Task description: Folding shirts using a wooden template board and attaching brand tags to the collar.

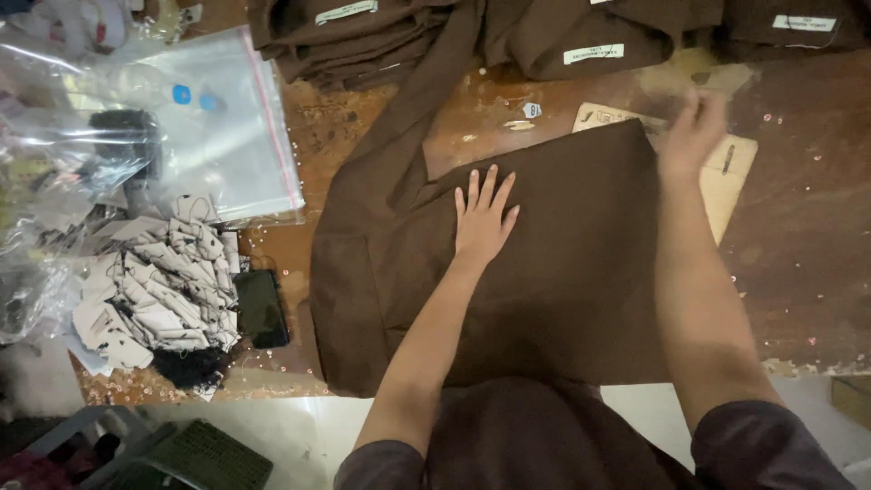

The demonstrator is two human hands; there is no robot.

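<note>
Head view — left hand (pixel 484 220) flat on brown garment (pixel 553 272), right hand (pixel 691 136) gripping its corner.

A worn wooden table (pixel 798 227) fills most of the view, its reddish-brown top scratched, stained and dotted with small pale specks, with a chipped light patch along the near edge at the right. Below that edge lies a pale, smooth floor (pixel 299 436), where a dark green plastic crate (pixel 213 458) with a grid pattern sits at the lower left, just beside a grey frame. The light is dim and warm, and it glares off clear plastic at the upper left.
</note>
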